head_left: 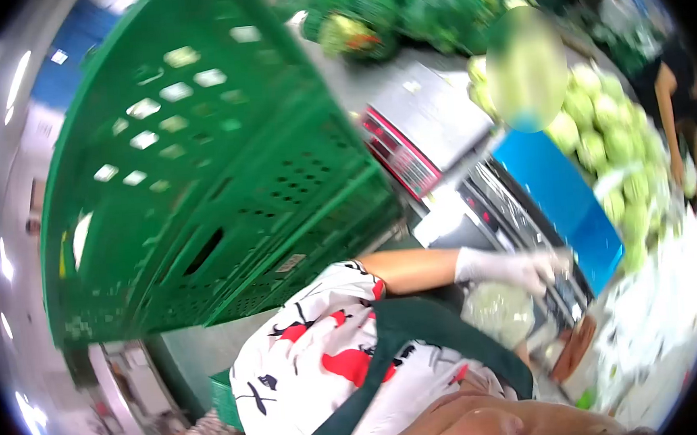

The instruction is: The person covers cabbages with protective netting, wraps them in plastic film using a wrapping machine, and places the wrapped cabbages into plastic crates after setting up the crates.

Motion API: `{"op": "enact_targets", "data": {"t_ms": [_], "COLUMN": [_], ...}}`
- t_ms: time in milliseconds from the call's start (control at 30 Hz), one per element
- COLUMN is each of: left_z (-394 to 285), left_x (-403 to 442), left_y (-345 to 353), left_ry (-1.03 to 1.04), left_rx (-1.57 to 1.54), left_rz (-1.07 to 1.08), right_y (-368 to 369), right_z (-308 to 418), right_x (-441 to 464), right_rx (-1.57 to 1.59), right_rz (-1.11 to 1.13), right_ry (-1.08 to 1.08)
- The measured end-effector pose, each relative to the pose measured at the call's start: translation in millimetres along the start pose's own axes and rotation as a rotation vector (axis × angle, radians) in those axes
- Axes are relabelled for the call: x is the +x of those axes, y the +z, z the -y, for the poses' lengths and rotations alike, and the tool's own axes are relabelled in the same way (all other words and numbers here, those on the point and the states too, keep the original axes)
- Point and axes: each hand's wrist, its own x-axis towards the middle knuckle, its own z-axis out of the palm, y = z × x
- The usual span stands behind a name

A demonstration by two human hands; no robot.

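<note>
My left hand (522,268), in a white glove, reaches over the black-and-silver wrapping machine (517,206). Its fingers look stretched out and somewhat apart at the machine's edge, though blurred. Just below that hand, close to my apron, a pale green cabbage (498,314) appears to sit in clear film. My right hand (541,335) shows only in part beside the cabbage, and its fingers are hidden or smeared. A blue panel (562,211) slopes along the machine's far side.
Tall green crates (224,170) stand at my left. A red-edged scale (405,153) with a metal plate adjoins the machine. Many cabbages (613,130) are piled beyond the panel, near clear plastic bags (646,310). Green net sacks (399,12) lie behind. Another person (671,98) stands at far right.
</note>
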Motion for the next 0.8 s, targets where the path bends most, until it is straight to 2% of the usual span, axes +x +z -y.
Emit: {"op": "enact_targets", "data": {"t_ms": [67,100,133,233,267,333,367,400,433,500,567,667,800], "left_z": [-17,-33,-40,-80,-98,-140,-155,-161,-166,-184,-193,-203,-203], "left_x": [-16,-27,-41,-73,-85,-122,-141,-160,-179,-213,-242,-278,-315], "left_y": [-14,-19,-25,-19,-19,-10,-3,4,11,34,52,75,100], "left_ry": [-0.018,-0.077,-0.152,-0.124,0.074,0.186,0.226,0.267,0.307,0.288,0.290,0.321,0.297], "left_rx": [-0.097,-0.244,-0.185,-0.008,0.243,0.444,0.503,0.668,0.832,1.114,1.315,1.548,1.696], "left_rz": [0.242,0.329,0.174,-0.425,-0.621,-0.870,-0.980,-1.075,-1.168,-1.285,-1.337,-1.438,-1.623], "right_y": [14,22,27,34,31,15,1,8,22,63,122,232,377], "right_z": [47,70,93,162,193,246,273,296,336,412,475,543,570], "right_x": [-18,-28,-38,-55,-56,-58,-51,-59,-67,-90,-119,-178,-266], "right_rx": [0.101,0.142,0.174,0.251,0.267,0.180,0.051,0.463,0.394,0.119,-0.105,-0.352,-0.531], "right_rz": [0.176,0.262,0.346,0.539,0.574,0.421,0.422,0.665,0.668,0.619,0.662,0.854,1.193], "right_ry": [-0.054,-0.083,-0.117,-0.283,-0.384,-0.523,-0.677,-0.508,-0.628,-0.912,-1.128,-1.377,-1.580]}}
